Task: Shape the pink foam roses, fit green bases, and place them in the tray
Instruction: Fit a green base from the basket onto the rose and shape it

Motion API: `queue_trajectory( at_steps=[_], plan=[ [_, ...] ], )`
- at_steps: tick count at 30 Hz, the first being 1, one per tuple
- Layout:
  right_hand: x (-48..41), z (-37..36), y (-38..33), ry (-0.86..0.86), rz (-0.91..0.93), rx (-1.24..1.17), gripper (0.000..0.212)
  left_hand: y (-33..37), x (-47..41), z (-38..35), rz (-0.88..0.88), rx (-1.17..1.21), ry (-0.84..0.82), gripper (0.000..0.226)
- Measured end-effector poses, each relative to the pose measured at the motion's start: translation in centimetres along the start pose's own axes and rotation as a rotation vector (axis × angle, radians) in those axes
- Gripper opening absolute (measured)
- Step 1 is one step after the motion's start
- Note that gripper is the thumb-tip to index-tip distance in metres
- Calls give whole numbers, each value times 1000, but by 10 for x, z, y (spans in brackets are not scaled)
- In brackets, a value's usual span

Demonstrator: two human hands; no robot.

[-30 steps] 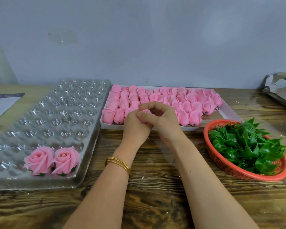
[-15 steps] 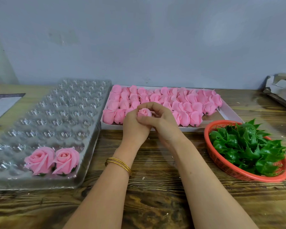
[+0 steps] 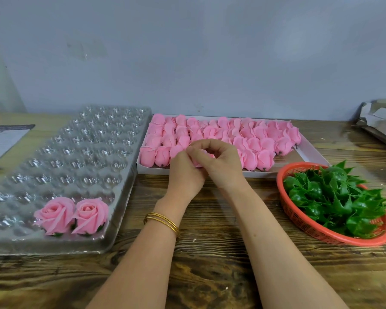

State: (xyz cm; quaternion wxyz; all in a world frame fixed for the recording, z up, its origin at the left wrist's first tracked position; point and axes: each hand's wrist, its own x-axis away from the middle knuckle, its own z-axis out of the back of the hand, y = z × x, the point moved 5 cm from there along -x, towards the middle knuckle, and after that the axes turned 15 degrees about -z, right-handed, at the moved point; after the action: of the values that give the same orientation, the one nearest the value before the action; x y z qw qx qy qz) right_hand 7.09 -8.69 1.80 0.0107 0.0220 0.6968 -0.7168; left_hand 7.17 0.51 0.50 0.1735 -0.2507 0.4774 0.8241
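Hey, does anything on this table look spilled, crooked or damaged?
Nothing stands out. The two finished roses sit side by side in the clear tray, the buds lie in rows in the white box, the green bases are inside the red basket. Only the torn box at far right looks ragged.

The tray (image 3: 76, 152) lies left, the box (image 3: 310, 152) behind centre, the basket (image 3: 299, 219) right.

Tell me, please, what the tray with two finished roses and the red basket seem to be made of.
The tray looks like thin clear plastic, glossy: bright glints sit in every cup. The red basket looks like moulded plastic, duller: its wall is an even lattice under a smooth rim.
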Motion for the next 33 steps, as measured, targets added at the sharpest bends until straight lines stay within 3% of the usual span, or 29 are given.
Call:
queue_trajectory(
  at_steps=[3,15,18,22,25,30,33],
  plan=[
    [2,-1,0,-10,-14,-14,7,-2,0,1,26,5,32,35],
    [4,-4,5,-148,-132,-114,24,-6,1,-1,101,145,91,34],
    [3,-4,5,-214,-175,-173,21,-3,-1,0,86,123,60,19],
    [-2,1,2,-229,-225,-392,17,-2,2,-2,104,324,48,17],
    [-2,6,2,-205,-186,-375,18,-3,3,-6,126,357,-5,11],
    [-1,8,3,-185,-154,-317,13,-1,3,-7,145,458,-31,19],
    [-2,8,4,-189,-139,-292,14,1,4,-7,150,507,-46,36]
  ],
)
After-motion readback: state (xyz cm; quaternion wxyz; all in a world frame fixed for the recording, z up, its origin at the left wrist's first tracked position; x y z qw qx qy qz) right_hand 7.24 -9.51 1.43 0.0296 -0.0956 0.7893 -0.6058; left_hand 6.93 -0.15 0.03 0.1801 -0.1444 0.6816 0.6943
